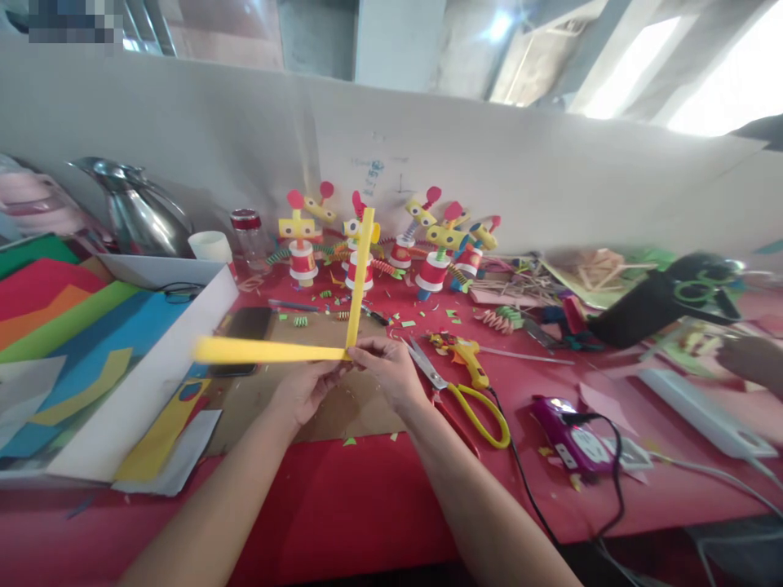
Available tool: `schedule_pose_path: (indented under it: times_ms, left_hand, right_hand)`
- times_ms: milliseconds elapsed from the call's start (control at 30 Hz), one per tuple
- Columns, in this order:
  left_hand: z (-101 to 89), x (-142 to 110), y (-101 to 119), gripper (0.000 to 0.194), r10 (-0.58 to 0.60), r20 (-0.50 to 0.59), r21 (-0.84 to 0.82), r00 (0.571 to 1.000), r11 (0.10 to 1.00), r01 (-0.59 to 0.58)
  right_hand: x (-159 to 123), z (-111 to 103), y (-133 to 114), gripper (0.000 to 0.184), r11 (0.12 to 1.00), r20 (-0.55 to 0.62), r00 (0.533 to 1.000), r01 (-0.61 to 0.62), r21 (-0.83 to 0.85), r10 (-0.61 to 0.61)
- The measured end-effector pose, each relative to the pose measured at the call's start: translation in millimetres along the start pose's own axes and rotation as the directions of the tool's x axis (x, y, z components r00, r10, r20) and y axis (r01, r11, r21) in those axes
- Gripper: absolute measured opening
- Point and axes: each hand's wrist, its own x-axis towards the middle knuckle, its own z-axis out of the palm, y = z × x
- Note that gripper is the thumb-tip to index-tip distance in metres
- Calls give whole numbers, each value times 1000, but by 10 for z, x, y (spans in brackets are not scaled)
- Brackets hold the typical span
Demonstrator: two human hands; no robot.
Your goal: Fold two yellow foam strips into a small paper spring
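Observation:
Two yellow paper strips (360, 281) meet at a right angle between my hands. One strip stands upright; the other stretches left and its far end is blurred. My left hand (311, 387) pinches the joined corner from below. Against it, my right hand (388, 367) closes thumb and fingers on the same corner. Beneath both hands lies a brown cardboard sheet (367, 408). Just right of my right hand rest scissors (474, 412) with yellow handles and a yellow glue gun (471, 363).
Several paper-cup figures (303, 259) stand along the wall. At left, a white box (152, 359) holds coloured paper; a phone (245, 326) lies beside it. A purple device (575, 440), power strip (706, 412) and cables lie right. Another person's hand (749, 355) is at far right.

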Motion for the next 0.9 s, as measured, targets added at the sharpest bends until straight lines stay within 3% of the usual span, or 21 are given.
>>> schedule_pose_path:
  times_ms: [300,400,567,633,733,900]
  left_hand:
    - [14,-9,-13,22,97,87,145,992,983,-109]
    - [42,-10,-21,23,148,59,139,987,978,-155]
    - [86,-12,-28,25,219,-42,26,975,976,-218]
    - [93,-20,-33,25,237,-36,10,971,972,-236]
    - [102,-43,-42,24,244,12,24,970,970,-244]
    - [117,-71,-41,27,234,15,77,972,969,-234]
  right_hand:
    - [-3,12,51,18,996,7,998,70,-50,-70]
    - [-11,23,41,19,998,9,998,62,-28,-61]
    - [-26,67,66,36,997,25,999,24,76,-25]
    - [-28,79,87,34,995,12,1000,22,101,-24]
    - [-24,73,110,24,998,-63,997,42,48,-39]
    - [-10,32,121,22,995,-76,996,41,-87,-48]
